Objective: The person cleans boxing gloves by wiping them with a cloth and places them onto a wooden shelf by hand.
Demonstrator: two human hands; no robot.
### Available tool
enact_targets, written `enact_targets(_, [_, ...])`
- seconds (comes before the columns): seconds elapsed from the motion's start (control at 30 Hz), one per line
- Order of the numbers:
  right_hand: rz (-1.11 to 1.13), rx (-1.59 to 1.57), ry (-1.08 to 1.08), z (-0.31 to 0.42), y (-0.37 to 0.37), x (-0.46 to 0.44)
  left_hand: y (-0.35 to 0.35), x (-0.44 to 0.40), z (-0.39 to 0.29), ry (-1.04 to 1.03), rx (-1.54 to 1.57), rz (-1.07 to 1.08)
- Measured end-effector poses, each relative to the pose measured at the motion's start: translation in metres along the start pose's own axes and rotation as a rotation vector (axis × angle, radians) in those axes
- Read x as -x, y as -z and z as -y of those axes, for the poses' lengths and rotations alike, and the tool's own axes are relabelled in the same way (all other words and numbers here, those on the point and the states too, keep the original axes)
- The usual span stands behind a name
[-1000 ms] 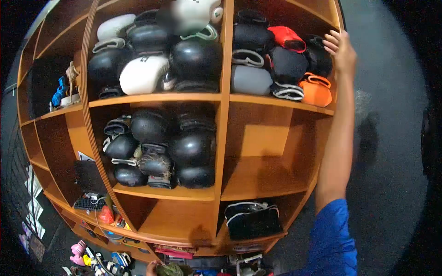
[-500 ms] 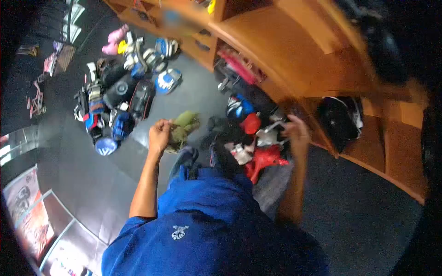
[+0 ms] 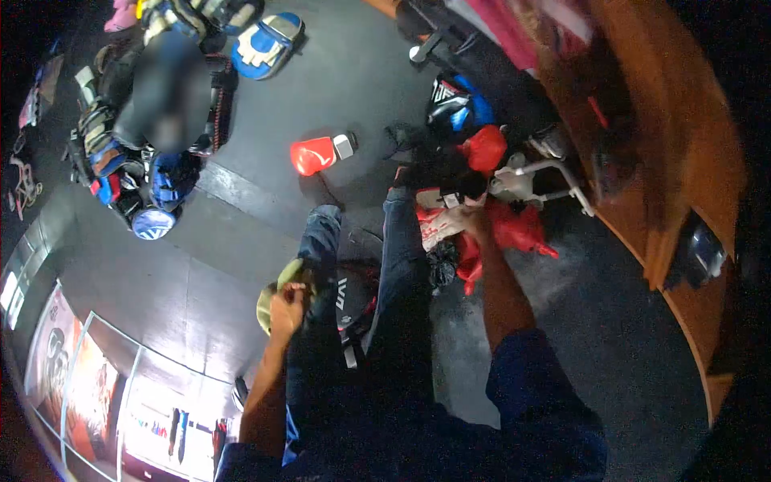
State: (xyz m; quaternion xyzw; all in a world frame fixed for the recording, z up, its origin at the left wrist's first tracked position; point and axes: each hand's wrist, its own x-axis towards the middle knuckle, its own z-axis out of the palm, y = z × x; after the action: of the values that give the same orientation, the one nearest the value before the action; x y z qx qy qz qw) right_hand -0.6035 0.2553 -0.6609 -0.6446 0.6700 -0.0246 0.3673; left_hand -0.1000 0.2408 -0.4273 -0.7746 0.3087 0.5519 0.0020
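1. White-and-red glove (image 3: 438,228): lies on the floor, at the fingertips of the right hand (image 3: 475,218). Contact appears made; whether those fingers are closed on it cannot be told.
2. Left hand (image 3: 286,312): fingers curled shut around 1 olive-green cloth (image 3: 265,308), which protrudes on 2 sides of them.
3. Red bag (image 3: 520,228): just right of the right fingers, on the floor.
4. Red item (image 3: 483,149): ahead of the right fingers, near; type unclear.
5. Metal frame (image 3: 554,167): ahead and right of the right fingers.
6. Red glove (image 3: 313,154) with white cuff: 1 unit, on the floor, well ahead of the left fingers.
7. Blue-and-white mitt (image 3: 267,46): farther ahead of the left fingers.
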Motion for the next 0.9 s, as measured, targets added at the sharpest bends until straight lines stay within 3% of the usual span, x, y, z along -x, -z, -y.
enact_targets(0.03, [0.292,-0.065,-0.484,-0.044,-0.005,-0.024,-0.009,0.000,0.001,-0.044,-0.208,-0.038])
enact_targets(0.07, [0.327,0.244,-0.339,-0.028,0.019,-0.043,-0.017,0.004,-0.007,-0.088,-0.418,-0.072])
enact_targets(0.1, [0.351,0.545,-0.175,-0.004,0.048,-0.072,-0.025,0.002,-0.006,-0.074,-0.428,-0.068])
enact_targets(0.17, [0.335,0.637,-0.277,-0.115,0.006,-0.086,-0.038,-0.004,-0.001,-0.073,-0.685,-0.139])
enact_targets(0.23, [0.168,0.255,-0.728,-0.148,0.002,-0.119,-0.044,-0.006,-0.007,-0.106,-0.691,-0.187])
enact_targets(0.27, [0.180,0.173,-0.788,-0.141,0.022,-0.139,-0.045,-0.009,-0.011,-0.155,-0.679,-0.240])
enact_targets(0.37, [0.076,-0.043,-0.551,-0.205,-0.010,-0.175,-0.052,-0.018,-0.020,-0.190,-0.685,-0.250])
enact_targets(0.4, [0.092,-0.045,-0.560,-0.217,-0.029,-0.177,-0.054,-0.019,-0.015,-0.179,-0.693,-0.238])
enact_targets(0.47, [0.084,0.515,-0.610,-0.236,-0.048,-0.178,-0.056,-0.019,-0.010,-0.145,-0.727,-0.206])
enact_targets(0.53, [0.001,0.515,-0.593,-0.233,-0.067,-0.168,-0.060,-0.020,-0.025,-0.137,-0.726,-0.182])
enact_targets(0.6, [0.091,0.191,-0.483,-0.207,-0.077,-0.171,-0.061,-0.022,-0.034,-0.243,-0.824,-0.206])
enact_targets(0.67, [0.032,-0.005,-0.523,-0.113,-0.072,-0.153,-0.058,-0.023,-0.039,-0.297,-0.644,-0.218])
enact_targets(0.77, [-0.038,-0.291,-0.587,-0.021,-0.084,-0.091,-0.054,-0.026,-0.046,-0.046,-0.682,-0.097])
enact_targets(0.8, [-0.025,-0.435,-0.637,0.018,-0.082,-0.072,-0.053,-0.027,-0.052,-0.079,-0.675,-0.092])
enact_targets(0.9, [0.128,-1.096,-0.799,0.168,-0.025,-0.040,-0.049,-0.029,-0.075,0.013,-0.692,-0.114])
